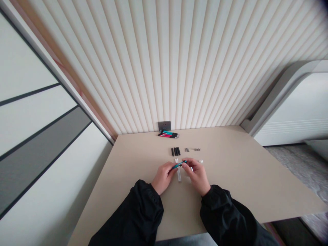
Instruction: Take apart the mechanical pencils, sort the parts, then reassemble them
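Between both hands' grips, left hand (163, 177) and right hand (198, 175), spans a teal pen (179, 164).

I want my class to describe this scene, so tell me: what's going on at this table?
A person in black sleeves sits at a beige table, holding a teal pen between the left hand and right hand. Thin white tubes lie just under the hands. Farther out sit a row of small black parts, some tiny dark pieces, and a bundle of finished pens by the wall.
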The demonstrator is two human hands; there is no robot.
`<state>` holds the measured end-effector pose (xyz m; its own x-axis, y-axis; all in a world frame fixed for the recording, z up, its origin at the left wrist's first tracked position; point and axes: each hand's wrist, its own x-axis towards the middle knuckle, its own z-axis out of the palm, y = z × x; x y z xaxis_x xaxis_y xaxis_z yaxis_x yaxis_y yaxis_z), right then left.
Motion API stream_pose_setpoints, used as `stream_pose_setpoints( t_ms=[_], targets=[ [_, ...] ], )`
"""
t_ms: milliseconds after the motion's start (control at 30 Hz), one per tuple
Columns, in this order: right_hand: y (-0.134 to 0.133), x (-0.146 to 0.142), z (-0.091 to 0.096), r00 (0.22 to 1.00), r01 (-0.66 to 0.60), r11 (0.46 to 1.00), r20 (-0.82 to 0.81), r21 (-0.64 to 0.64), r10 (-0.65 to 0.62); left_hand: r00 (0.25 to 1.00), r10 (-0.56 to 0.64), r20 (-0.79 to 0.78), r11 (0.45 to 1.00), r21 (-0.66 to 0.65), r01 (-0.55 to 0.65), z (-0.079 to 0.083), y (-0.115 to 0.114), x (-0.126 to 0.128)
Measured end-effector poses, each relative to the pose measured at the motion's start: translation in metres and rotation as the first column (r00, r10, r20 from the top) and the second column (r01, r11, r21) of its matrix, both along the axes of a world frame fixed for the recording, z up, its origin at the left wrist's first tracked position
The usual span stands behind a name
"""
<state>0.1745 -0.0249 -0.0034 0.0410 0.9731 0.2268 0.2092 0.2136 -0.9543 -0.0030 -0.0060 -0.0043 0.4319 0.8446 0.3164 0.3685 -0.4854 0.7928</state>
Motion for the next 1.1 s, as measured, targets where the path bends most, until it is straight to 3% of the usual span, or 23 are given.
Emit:
stream_pose_setpoints(
  t_ms=[133,367,533,700,967,1100],
  targets=[
    [0.002,0.0,-0.001,0.997,-0.074,0.995,-0.01,-0.066,0.073,1.0,-0.006,-0.003,1.0,-0.024,0.006,-0.002,0.0,0.0],
    [0.005,0.002,-0.008,0.998,0.045,0.998,-0.045,-0.047,-0.047,0.997,0.067,-0.037,0.998,-0.019,-0.067,-0.006,0.0,0.001],
    [0.004,0.003,-0.007,0.999,0.053,0.997,0.004,-0.047,-0.053,0.992,0.107,-0.062,0.994,0.04,-0.104,-0.008,0.0,0.002],
    [0.002,0.003,-0.003,0.997,0.073,0.997,0.042,-0.02,-0.072,0.991,0.086,-0.1,0.987,0.142,-0.072,-0.001,-0.002,-0.003],
    [-0.005,0.001,0.002,0.985,-0.06,0.989,0.168,0.136,0.037,0.993,0.023,-0.114,0.986,0.165,-0.004,0.004,-0.003,-0.002],
    [-0.009,-0.003,0.001,0.944,-0.152,0.949,0.326,0.277,0.057,0.99,0.131,-0.046,0.975,0.188,-0.12,0.004,-0.004,-0.003]
  ],
)
